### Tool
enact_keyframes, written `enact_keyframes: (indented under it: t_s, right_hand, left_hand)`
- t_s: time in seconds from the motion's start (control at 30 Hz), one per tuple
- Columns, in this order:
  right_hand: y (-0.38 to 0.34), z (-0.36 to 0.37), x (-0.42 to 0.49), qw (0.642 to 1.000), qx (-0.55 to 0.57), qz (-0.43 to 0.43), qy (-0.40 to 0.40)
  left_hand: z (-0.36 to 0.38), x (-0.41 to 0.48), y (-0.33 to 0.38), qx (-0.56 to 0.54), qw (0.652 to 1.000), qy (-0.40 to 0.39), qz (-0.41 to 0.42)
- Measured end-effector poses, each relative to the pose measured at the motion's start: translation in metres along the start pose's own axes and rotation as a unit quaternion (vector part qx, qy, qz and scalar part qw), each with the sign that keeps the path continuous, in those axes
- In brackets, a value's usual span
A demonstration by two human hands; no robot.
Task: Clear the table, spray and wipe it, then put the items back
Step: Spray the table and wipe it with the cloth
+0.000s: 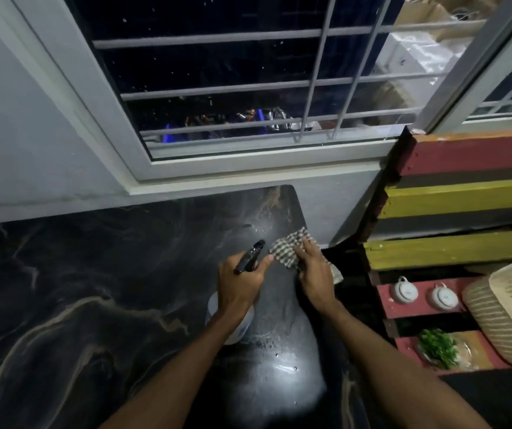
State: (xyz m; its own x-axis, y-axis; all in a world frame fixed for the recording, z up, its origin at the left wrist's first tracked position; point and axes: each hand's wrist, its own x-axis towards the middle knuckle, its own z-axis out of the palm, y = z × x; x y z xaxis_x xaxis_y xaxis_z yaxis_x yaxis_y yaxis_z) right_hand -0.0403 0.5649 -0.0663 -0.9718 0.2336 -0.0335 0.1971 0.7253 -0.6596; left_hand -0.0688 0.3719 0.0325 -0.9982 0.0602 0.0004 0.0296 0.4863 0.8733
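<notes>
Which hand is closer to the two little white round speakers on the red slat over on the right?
Right. The right hand presses the checkered cloth near the table's right edge, the side facing the white speakers. The left hand, gripping the spray bottle, sits farther left.

Dim indoor scene, white glare patch on the glossy table, dark window, wide-angle bending at edges, soft focus
</notes>
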Motion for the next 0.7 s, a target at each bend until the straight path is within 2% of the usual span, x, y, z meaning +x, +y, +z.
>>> enact_keyframes:
  t_s: [0.07, 0.13, 0.23, 0.3, 0.47, 0.6, 0.63, 0.7]
  right_hand:
    - [-0.005, -0.003, 0.048, 1.0, -0.021, 0.019, 0.001]
    - [-0.004, -0.001, 0.055, 0.999, -0.034, 0.011, 0.012]
    - [0.012, 0.005, 0.016, 0.997, -0.02, -0.075, -0.015]
    - [0.021, 0.002, 0.037, 0.995, -0.002, -0.098, -0.017]
    - [-0.026, 0.014, 0.15, 0.999, -0.011, -0.033, -0.012]
    - [-0.032, 0.046, 0.123, 0.977, -0.001, -0.204, -0.068]
    - [-0.028, 0.042, 0.133, 0.977, -0.001, -0.204, -0.057]
    - [-0.021, 0.035, 0.165, 0.994, -0.007, -0.107, -0.008]
  left_hand:
    - [0.009, 0.008, 0.004, 0.001, 1.0, 0.013, -0.022]
    - [0.018, 0.016, 0.009, 0.008, 0.999, 0.038, -0.018]
    - [0.024, 0.027, 0.015, 0.004, 0.998, 0.066, -0.004]
    - [0.028, 0.035, 0.016, 0.008, 0.997, 0.078, -0.006]
    - [0.03, 0.053, 0.009, 0.014, 0.994, 0.101, -0.039]
    - [0.026, 0.062, 0.009, -0.006, 0.992, 0.117, -0.044]
    - [0.024, 0.065, 0.009, -0.006, 0.992, 0.12, -0.044]
    - [0.017, 0.069, 0.003, 0.007, 0.991, 0.13, -0.036]
